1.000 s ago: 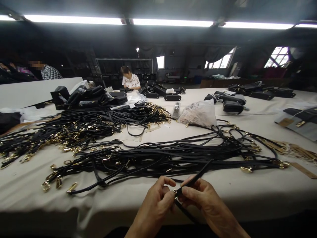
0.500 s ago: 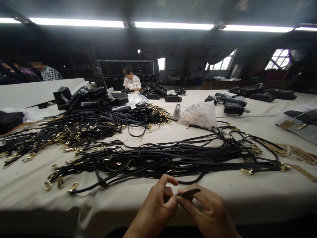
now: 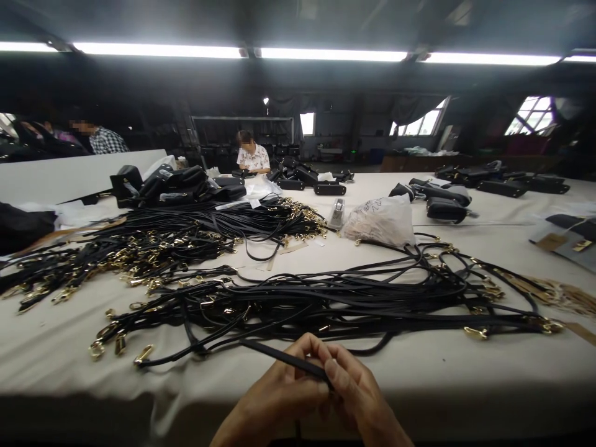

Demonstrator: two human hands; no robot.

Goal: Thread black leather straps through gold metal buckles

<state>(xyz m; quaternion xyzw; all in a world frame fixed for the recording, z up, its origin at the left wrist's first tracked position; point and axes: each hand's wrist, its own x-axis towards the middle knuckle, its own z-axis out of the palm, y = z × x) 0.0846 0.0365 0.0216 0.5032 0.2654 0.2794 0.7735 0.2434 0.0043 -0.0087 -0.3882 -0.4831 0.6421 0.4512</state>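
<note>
My left hand (image 3: 274, 394) and my right hand (image 3: 361, 391) meet at the front edge of the table. Both are closed on a narrow black strap (image 3: 279, 355), whose free end points up and to the left. My right thumb presses on the strap near its lower end; what lies under the fingers is hidden. Just beyond my hands stretches a bundle of long black straps (image 3: 344, 301) with gold clasps. A gold clasp (image 3: 143, 355) lies at the bundle's left end.
Behind lies a bigger heap of black straps (image 3: 214, 218) with gold hardware. A clear plastic bag (image 3: 379, 220) of tan pieces stands mid-table, beside a small clear case (image 3: 336, 214). Black bags (image 3: 161, 183) are piled farther back. A co-worker (image 3: 252, 155) sits at the far side.
The strap has turned, and a long end now sticks out to the left over my left hand. My hands have come closer together. The view has shifted slightly.
</note>
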